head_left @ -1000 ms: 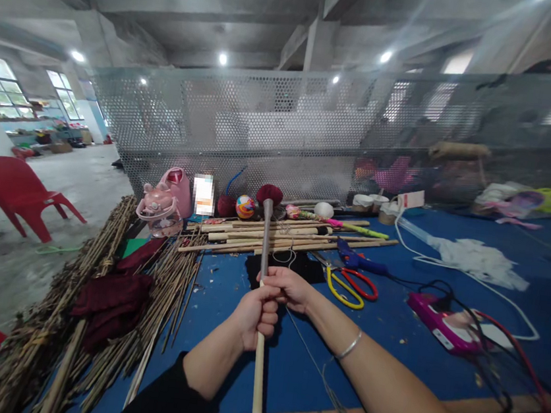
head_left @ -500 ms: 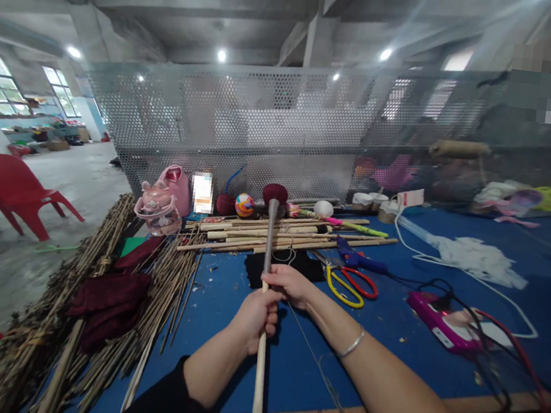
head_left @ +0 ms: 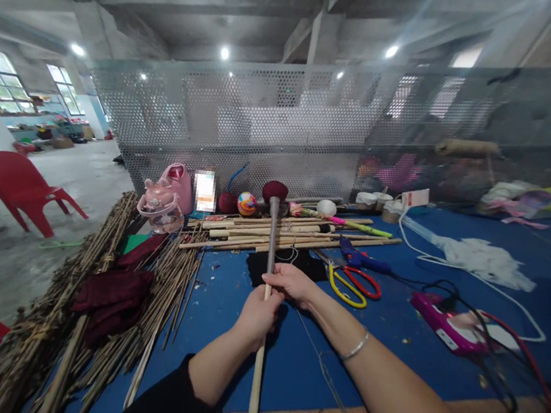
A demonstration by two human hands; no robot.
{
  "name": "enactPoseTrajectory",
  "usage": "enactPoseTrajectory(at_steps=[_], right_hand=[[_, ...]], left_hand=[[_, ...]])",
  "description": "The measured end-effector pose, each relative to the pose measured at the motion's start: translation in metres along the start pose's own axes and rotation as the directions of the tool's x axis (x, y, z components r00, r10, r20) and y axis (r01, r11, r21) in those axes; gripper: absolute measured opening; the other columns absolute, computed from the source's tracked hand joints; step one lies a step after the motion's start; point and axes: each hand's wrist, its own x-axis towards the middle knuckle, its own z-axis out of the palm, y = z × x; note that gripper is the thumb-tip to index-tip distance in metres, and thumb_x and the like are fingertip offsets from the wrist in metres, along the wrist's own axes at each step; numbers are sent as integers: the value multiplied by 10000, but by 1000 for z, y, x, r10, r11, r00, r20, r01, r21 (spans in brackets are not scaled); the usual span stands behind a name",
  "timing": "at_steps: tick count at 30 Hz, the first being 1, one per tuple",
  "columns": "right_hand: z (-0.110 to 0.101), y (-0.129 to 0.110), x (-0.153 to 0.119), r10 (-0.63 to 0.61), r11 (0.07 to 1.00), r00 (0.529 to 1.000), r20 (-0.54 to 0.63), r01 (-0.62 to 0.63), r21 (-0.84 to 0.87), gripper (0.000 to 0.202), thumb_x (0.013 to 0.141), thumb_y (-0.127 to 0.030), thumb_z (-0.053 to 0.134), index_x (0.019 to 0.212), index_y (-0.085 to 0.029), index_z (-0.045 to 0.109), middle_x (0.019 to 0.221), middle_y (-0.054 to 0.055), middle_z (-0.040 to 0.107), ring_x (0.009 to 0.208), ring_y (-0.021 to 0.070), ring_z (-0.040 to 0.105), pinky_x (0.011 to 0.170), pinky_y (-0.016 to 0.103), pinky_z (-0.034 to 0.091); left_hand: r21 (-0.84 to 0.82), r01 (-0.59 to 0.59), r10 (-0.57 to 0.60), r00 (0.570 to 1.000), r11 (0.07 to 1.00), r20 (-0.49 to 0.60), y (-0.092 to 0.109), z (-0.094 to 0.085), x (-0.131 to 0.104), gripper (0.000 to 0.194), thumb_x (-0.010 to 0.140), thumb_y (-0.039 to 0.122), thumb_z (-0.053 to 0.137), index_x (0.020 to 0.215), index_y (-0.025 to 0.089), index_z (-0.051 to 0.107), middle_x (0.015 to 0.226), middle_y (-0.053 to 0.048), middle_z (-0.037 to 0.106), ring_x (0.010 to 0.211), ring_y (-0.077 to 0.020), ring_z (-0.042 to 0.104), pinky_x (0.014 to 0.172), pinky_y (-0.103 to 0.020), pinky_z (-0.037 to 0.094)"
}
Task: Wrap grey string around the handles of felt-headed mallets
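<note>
A pale wooden stick (head_left: 257,377) stands out lengthwise over the blue table, with a grey wrapped upper part (head_left: 272,233) and a dark red ball (head_left: 274,191) at its far end. My left hand (head_left: 256,314) is wrapped round the stick just below the grey part. Touching it from above, my right hand (head_left: 289,282) pinches the stick at the lower end of the grey wrapping. A thin grey thread (head_left: 321,354) runs from beneath my right hand down to the table's near edge.
Scissors (head_left: 349,284), a blue glue gun (head_left: 362,256) and a magenta power strip (head_left: 445,325) lie to the right. Bare wooden sticks (head_left: 253,232) lie behind my hands. Bundled twigs (head_left: 143,317) and dark red cloth (head_left: 113,297) cover the left side. A perforated panel (head_left: 245,123) stands behind.
The view has shifted slightly. My left hand has closed higher around the stick, near my right thumb, and the stick's near end now shows above the bottom edge.
</note>
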Motion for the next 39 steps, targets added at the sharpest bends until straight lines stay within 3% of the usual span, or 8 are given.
enactPoseTrajectory(at_steps=[3, 8, 14, 16, 21, 28, 34, 39], right_hand=[[0, -2, -3, -14, 1000, 1000, 25, 14, 17, 318, 600, -343, 704, 668, -135, 473, 460, -57, 478, 352, 26, 364, 335, 149, 202], [-4, -6, -9, -49, 991, 983, 176, 25, 132, 314, 645, -328, 670, 845, -129, 531, 530, -62, 479, 336, -2, 258, 318, 150, 110], [1, 0, -2, -31, 999, 997, 73, 31, 12, 345, 577, -344, 717, 674, -140, 457, 473, -47, 503, 367, 38, 392, 342, 150, 209], [0, 1, -2, -32, 999, 998, 56, 32, 3, 334, 594, -352, 705, 681, -139, 464, 474, -42, 508, 362, 38, 388, 339, 152, 197], [-4, -1, -6, -57, 994, 983, 172, 40, 101, 305, 640, -327, 669, 825, -121, 541, 529, -50, 494, 361, 12, 316, 344, 155, 148], [0, 1, -1, -14, 1000, 1000, -3, 14, -13, 322, 569, -318, 712, 626, -136, 453, 451, -51, 481, 365, 32, 378, 349, 154, 209], [-7, -4, -7, -2, 998, 986, 165, -10, 69, 314, 640, -334, 663, 835, -124, 534, 509, -68, 478, 325, -1, 238, 309, 151, 105], [-3, 0, -2, 5, 1000, 997, 81, -3, -20, 290, 598, -315, 696, 668, -125, 489, 479, -50, 490, 355, 20, 349, 328, 148, 199]], left_hand=[[-32, 44, -43, 999, 999, 29, 3, 1, -2, 262, 658, 359, 576, 679, 203, 367, 452, 103, 285, 325, -19, 226, 331, -155, 104], [-247, 187, -128, 963, 951, 237, 11, -1, -5, 258, 652, 375, 570, 676, 197, 384, 423, 119, 180, 326, -18, 112, 328, -159, 52], [-87, 71, -70, 997, 994, 22, 1, 1, -1, 281, 612, 307, 607, 679, 200, 356, 451, 106, 290, 321, -18, 235, 323, -152, 132], [-86, 75, -72, 997, 993, 36, 1, 2, -2, 279, 609, 309, 610, 683, 197, 365, 459, 103, 302, 324, -17, 245, 324, -153, 131], [-208, 155, -119, 977, 966, 178, 7, 3, -5, 255, 630, 341, 595, 690, 182, 404, 441, 117, 220, 326, -8, 163, 327, -158, 85], [-77, 40, -40, 999, 996, -7, -2, 4, -1, 227, 678, 301, 554, 683, 202, 350, 470, 102, 287, 329, -19, 241, 320, -151, 138], [-263, 104, -60, 984, 959, 169, 5, 1, -2, 281, 654, 358, 591, 700, 201, 363, 457, 117, 209, 333, -7, 143, 328, -150, 78], [-115, 82, -70, 992, 990, 104, 2, -1, 0, 241, 664, 330, 576, 717, 193, 385, 472, 105, 281, 336, -15, 240, 331, -148, 149]])
